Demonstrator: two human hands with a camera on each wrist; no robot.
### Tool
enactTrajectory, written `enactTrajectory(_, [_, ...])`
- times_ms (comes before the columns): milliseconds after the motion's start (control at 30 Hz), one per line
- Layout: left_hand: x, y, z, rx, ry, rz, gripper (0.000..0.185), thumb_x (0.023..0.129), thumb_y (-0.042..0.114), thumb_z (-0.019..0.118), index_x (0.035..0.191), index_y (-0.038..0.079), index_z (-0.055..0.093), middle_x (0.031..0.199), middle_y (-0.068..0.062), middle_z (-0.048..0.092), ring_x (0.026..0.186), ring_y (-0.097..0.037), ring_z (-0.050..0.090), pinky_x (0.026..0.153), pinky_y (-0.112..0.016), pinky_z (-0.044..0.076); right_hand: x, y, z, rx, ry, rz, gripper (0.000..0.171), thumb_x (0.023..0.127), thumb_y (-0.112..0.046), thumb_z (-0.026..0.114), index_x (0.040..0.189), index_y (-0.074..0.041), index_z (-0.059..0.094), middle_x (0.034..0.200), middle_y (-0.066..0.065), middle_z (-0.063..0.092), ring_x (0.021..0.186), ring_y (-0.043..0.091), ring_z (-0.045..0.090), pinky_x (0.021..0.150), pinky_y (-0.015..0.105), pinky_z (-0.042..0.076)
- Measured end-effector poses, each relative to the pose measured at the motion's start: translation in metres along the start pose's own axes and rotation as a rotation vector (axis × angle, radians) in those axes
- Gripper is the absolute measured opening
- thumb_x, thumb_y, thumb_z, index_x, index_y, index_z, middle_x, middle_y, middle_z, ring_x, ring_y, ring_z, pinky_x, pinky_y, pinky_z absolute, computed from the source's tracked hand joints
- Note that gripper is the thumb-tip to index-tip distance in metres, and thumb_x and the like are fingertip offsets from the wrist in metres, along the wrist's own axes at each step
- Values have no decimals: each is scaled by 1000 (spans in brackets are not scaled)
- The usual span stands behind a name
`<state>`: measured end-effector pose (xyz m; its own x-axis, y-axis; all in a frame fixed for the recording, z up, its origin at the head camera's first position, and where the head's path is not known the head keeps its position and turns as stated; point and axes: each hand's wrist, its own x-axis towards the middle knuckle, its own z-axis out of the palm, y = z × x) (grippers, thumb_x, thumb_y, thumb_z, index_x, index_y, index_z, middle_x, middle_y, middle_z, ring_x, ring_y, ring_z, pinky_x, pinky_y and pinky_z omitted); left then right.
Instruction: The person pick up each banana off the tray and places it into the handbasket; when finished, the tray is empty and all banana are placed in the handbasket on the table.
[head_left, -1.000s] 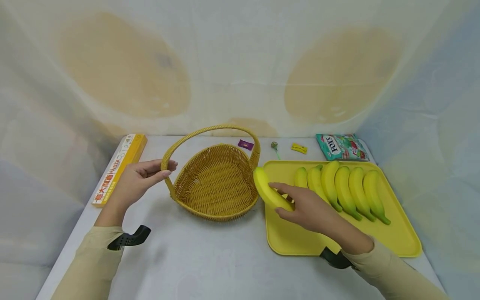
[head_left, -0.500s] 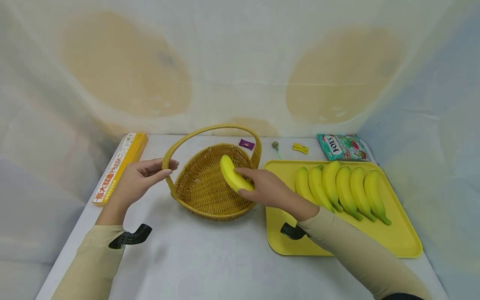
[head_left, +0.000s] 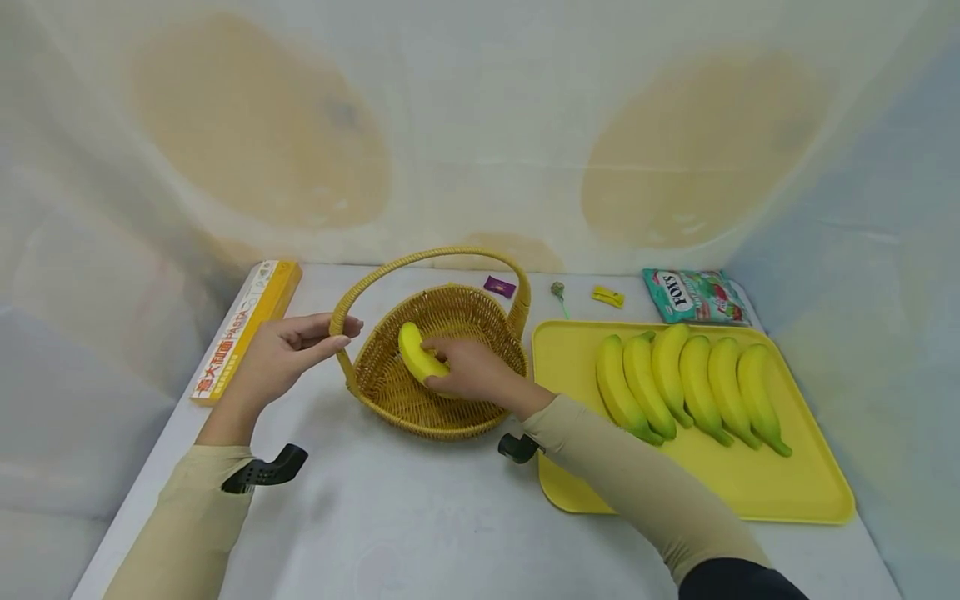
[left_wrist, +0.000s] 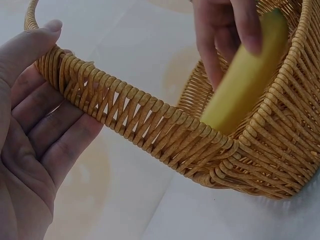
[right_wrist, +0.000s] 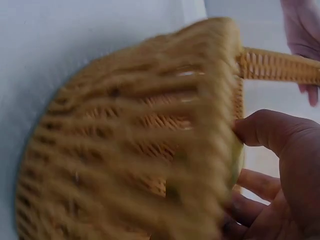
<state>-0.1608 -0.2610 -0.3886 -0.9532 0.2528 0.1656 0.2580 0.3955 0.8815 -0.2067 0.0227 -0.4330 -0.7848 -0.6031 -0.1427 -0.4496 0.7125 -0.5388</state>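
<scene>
A yellow wicker basket with a tall arched handle stands mid-table. My left hand holds the left side of the handle, thumb on one face and fingers behind it. Inside the basket's rim, my right hand grips a banana between thumb and fingers. In the left wrist view the banana is tilted, its lower end hidden behind the basket's edge. The right wrist view is blurred, and the basket wall covers most of the banana there.
Several bananas lie side by side on a yellow tray at the right. A pasta box lies at the left. Along the back are a purple candy, a lollipop, a yellow candy and a candy bag.
My right hand has carried the banana leftward from over the tray's edge into the basket. My left hand keeps its hold on the handle.
</scene>
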Motion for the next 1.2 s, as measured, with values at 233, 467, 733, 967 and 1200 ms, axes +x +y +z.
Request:
enactTrajectory(233, [0,1,0,15,0,-10,28,98,18,71,123,6,73,119,-6,74,109,-9,69,92,-17,53,9,-7,22,-14,-53,43,64,95,-35,72,149,-10,50,117,4,69,87,11,59,72,23,49])
enactTrajectory(467, [0,1,0,20,3,-18,28,98,20,71,122,7,73,119,-5,74,109,-7,69,92,-17,53,9,-12,33,15,-97,70,72,92,-39,77,152,-12,46,116,3,69,87,9,60,71,23,50])
enactTrajectory(733, [0,1,0,29,2,-16,27,98,21,70,122,8,73,119,-6,74,108,-8,69,92,-17,52,9,-17,37,23,-105,62,72,93,-40,75,151,-10,44,112,3,69,85,9,59,71,22,50])
enactTrajectory(967, [1,1,1,17,4,-13,27,98,20,70,121,7,73,118,-6,74,109,-10,70,92,-18,53,6,-14,36,65,-101,55,72,94,-39,74,153,-11,44,124,6,69,103,13,65,85,25,54])
enactTrajectory(1200, [0,0,0,23,1,-14,28,98,19,71,123,7,73,119,-5,74,108,-7,69,92,-16,52,-12,-5,28,100,-56,0,66,97,-35,70,153,-11,45,131,8,66,118,20,63,97,34,53])
